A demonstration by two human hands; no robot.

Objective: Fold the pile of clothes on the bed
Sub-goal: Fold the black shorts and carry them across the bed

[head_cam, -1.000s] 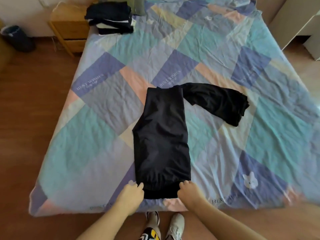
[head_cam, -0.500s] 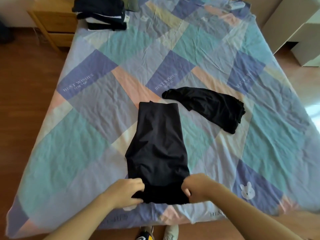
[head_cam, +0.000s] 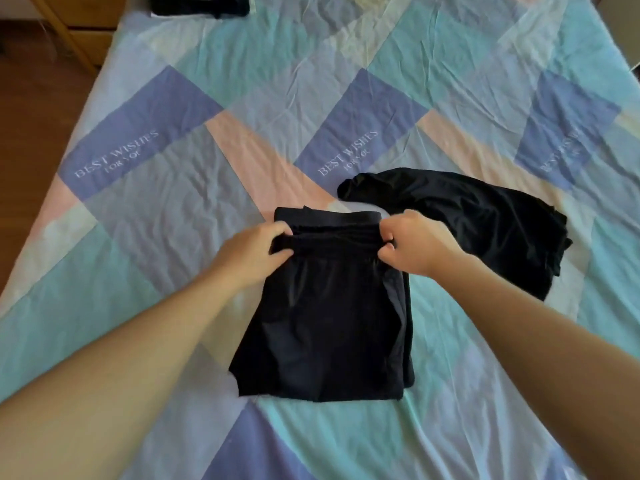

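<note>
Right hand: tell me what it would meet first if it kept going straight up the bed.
The right hand, gripping the folded edge of the black pants, would probably first reach the loose black garment just beyond its knuckles, though depth is unclear.

The trousers (head_cam: 325, 317) at the frame's centre are plain black, as is the garment (head_cam: 478, 223) to their right. The bedsheet (head_cam: 173, 209) is a patchwork of teal, lavender, deep blue, pink and pale yellow, with white lettering on the blue patches. The nightstand (head_cam: 86, 32) at upper left is light wood; the floor (head_cam: 31, 109) is reddish-brown.
</note>
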